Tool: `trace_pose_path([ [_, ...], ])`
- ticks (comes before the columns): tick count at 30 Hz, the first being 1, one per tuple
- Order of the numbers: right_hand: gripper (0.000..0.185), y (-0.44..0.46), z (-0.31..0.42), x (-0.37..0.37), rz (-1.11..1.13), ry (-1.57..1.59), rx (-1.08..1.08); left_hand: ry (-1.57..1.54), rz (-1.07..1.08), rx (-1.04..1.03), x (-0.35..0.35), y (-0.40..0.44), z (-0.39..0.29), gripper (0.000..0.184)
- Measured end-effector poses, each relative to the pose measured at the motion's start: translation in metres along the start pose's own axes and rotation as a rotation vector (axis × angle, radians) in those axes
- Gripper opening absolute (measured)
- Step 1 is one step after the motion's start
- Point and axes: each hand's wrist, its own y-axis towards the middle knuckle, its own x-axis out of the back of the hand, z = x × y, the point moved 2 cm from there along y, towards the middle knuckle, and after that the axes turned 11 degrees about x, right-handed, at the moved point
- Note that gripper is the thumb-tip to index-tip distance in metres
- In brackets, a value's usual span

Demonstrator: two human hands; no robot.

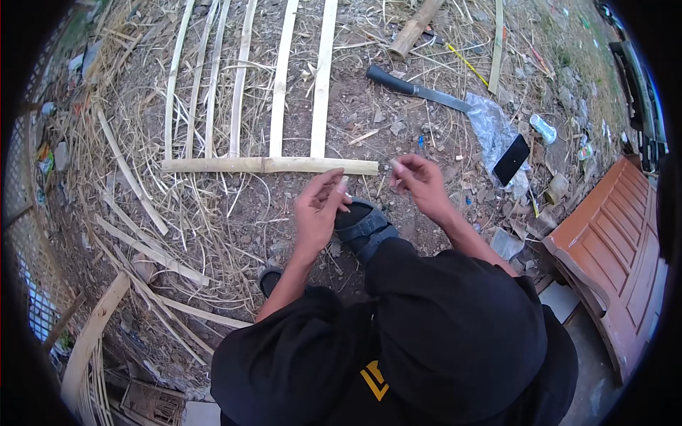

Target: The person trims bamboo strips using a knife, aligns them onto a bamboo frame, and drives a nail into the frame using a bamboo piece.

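My left hand [321,211] is closed, thumb against curled fingers, just below a horizontal bamboo strip [270,165]. Beyond the strip's right end, my right hand [420,186] is pinched, thumb and forefinger together. Whatever either hand grips is too small to make out. Several upright bamboo strips [279,106] meet the horizontal one at their lower ends and lie spaced side by side on the ground. A large knife [440,98] with a black handle lies to the upper right, its tip at a clear plastic bag [489,124].
A black phone [511,160] rests on the bag's lower part. A thick bamboo piece [415,30] lies at the top. Brown panelled wood [611,245] stands at the right. Loose bamboo strips [153,250] and shavings cover the left. My sandalled foot [364,228] is between my arms.
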Motion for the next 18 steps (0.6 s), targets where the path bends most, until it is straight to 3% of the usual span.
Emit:
trace_pose_path([
  [5,0.018,0.002,-0.023,-0.07,0.312,0.204,-0.062,0.026,0.108,-0.189,0.007,-0.004,0.007,0.026],
  [10,0.02,0.003,-0.009,-0.074,0.304,0.191,-0.155,-0.17,-0.032,-0.102,0.01,-0.007,0.004,0.015],
  [12,0.021,0.004,-0.006,-0.073,0.409,0.167,-0.153,-0.158,-0.033,-0.073,0.01,-0.004,0.005,0.014],
  [18,0.023,0.006,-0.004,-0.066,0.363,0.134,-0.202,-0.178,-0.022,-0.02,0.02,0.009,0.005,0.013],
])
